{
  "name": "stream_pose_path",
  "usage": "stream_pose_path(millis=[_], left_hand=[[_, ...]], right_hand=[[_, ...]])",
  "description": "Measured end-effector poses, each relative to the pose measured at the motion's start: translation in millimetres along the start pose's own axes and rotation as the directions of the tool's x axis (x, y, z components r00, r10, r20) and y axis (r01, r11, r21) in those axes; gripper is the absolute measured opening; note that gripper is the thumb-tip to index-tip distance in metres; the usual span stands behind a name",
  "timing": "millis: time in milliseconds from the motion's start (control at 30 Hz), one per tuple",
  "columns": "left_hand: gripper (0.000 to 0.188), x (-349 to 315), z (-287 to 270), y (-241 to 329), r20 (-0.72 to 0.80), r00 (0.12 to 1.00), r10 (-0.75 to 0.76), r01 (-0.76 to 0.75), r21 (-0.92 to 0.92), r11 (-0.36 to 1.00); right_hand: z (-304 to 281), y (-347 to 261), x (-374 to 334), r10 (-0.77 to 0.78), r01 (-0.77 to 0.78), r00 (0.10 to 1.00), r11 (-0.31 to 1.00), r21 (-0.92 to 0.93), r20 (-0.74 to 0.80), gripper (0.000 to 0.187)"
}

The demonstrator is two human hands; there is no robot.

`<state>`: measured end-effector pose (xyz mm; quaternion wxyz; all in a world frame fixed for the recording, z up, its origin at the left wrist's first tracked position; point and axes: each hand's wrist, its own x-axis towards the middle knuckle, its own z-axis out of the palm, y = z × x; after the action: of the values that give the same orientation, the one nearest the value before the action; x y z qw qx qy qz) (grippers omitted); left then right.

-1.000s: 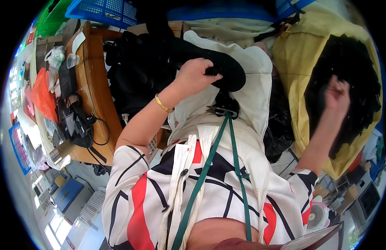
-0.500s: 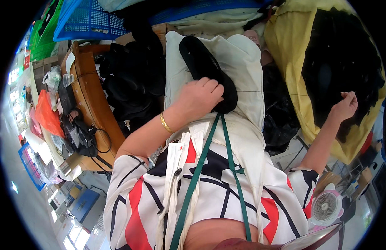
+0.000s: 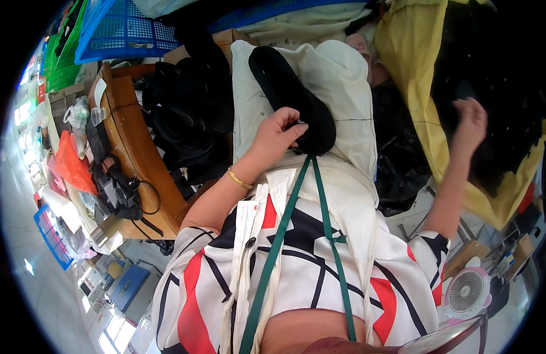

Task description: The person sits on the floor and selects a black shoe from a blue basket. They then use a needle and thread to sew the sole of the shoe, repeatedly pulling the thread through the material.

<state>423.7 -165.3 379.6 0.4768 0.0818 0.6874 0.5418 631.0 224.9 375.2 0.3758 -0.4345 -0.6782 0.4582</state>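
A black, sole-shaped shoe piece (image 3: 296, 97) lies slantwise on the white cloth (image 3: 352, 88) over my lap, its broad end toward me. My left hand (image 3: 279, 131) pinches the near left edge of this piece between thumb and fingers. From the piece a thin dark thread (image 3: 355, 120) stretches right, toward my right hand (image 3: 472, 121). That hand is raised over the dark inside of a yellow bag, fingers curled together and slightly blurred. The far end of the thread is lost against the black, and no needle can be made out.
Left of my lap is a heap of black pieces (image 3: 187, 112) beside a wooden table (image 3: 128, 141). The yellow bag (image 3: 417, 65) with black contents stands right. Blue baskets (image 3: 128, 29) are at the far side. A pink-and-white fan (image 3: 466, 290) sits at lower right.
My right hand has moved up and a little left. My left hand has shifted slightly left on the shoe piece, thumb now showing at its edge.
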Motion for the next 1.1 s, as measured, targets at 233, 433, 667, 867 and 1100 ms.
stream_pose_path(millis=[233,433,667,867,1100], left_hand=[[0.016,-2.5,-4.4,-6.9,0.095,0.972,-0.213,0.233,-0.45,0.862],[0.016,-2.7,-4.6,-9.0,0.133,0.968,-0.214,0.252,-0.516,0.819],[0.016,-1.4,-6.5,-10.9,0.151,0.967,-0.206,0.256,-0.545,0.798],[0.016,-1.2,-6.6,-11.2,0.149,0.966,-0.21,0.258,-0.541,0.8],[0.014,-5.1,-1.5,-10.1,0.1,0.972,-0.211,0.229,-0.581,0.781]], right_hand=[[119.0,-60.2,-153.1,0.337,-0.521,0.485,0.852,-0.043,0.807,0.014],[138.9,-71.2,-182.7,0.133,-0.208,0.535,0.978,-0.023,0.834,0.015],[141.5,-73.8,-181.8,0.089,-0.114,0.55,0.993,-0.031,0.831,0.014],[142.8,-72.1,-182.4,0.075,-0.101,0.557,0.995,-0.023,0.827,0.014],[143.3,-74.5,-180.2,0.076,-0.095,0.545,0.995,-0.029,0.835,0.015]])
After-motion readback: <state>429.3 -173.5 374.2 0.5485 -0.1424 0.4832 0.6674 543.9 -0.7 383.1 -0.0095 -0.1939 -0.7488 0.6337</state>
